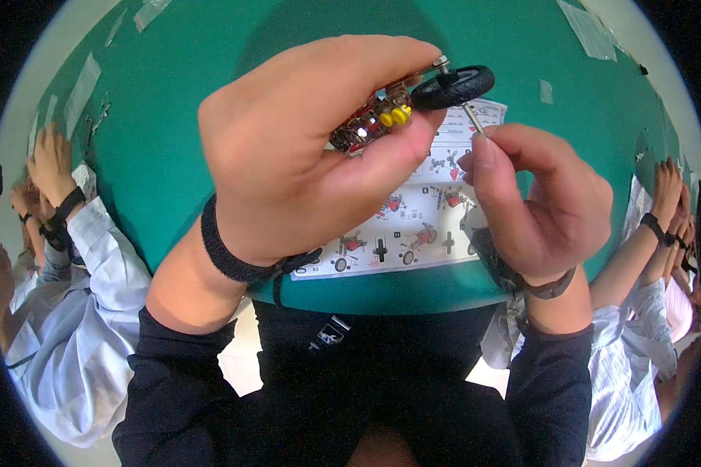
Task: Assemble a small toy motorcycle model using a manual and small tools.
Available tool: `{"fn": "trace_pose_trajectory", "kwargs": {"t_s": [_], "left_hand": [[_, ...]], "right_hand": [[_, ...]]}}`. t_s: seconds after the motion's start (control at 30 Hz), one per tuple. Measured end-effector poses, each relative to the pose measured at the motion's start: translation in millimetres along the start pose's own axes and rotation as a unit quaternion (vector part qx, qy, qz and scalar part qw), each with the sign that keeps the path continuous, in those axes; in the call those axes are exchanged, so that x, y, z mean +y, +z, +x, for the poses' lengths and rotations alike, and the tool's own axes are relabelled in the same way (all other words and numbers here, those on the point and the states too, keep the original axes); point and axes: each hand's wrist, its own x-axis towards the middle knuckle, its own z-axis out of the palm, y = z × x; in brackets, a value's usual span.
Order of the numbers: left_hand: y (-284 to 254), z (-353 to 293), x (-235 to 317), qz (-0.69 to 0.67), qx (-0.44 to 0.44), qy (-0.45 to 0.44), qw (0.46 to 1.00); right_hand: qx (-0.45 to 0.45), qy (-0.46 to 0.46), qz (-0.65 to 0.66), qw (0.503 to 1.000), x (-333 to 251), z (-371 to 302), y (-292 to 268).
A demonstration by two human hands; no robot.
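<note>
Head view: left fingers (389, 56) pinched a model (397, 110) over an instruction sheet (410, 204) on the green counter (522, 43); right fingers (487, 167) pinched a metal rod (473, 119) by its black wheel (453, 87); clear plastic (588, 31) lay beyond.

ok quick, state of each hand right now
Left hand: closed around a small construction-kit model.
Right hand: closed, pinching a thin metal rod by the black wheel.

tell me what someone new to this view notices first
Probably the black wheel, upper right of centre, beside a small model with yellow parts held in the left hand. Next comes the thin metal rod the right hand pinches below the wheel. Then the white printed sheet beneath the hands, on the green table.
</note>
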Motion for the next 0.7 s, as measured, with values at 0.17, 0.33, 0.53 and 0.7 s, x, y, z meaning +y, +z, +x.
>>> {"fn": "trace_pose_trajectory", "kwargs": {"t_s": [0.17,0.33,0.53,0.7], "left_hand": [[1.5,1.2,3.8,0.007,-0.005,-0.011,1.0],[6.6,-0.8,4.5,0.005,-0.003,-0.01,1.0],[13.3,-2.1,5.5,0.067,0.011,0.025,0.997],[12.1,-2.2,5.9,0.097,0.015,0.044,0.994]], "right_hand": [[0.0,-0.009,-0.001,1.0,1.2,0.5,-2.0],[-0.004,-0.02,0.001,1.0,2.8,0.0,-2.1],[-0.008,-0.012,-0.143,0.99,-6.0,-2.0,-3.2],[0.05,-0.059,-0.273,0.959,-8.4,-3.0,5.6]]}}
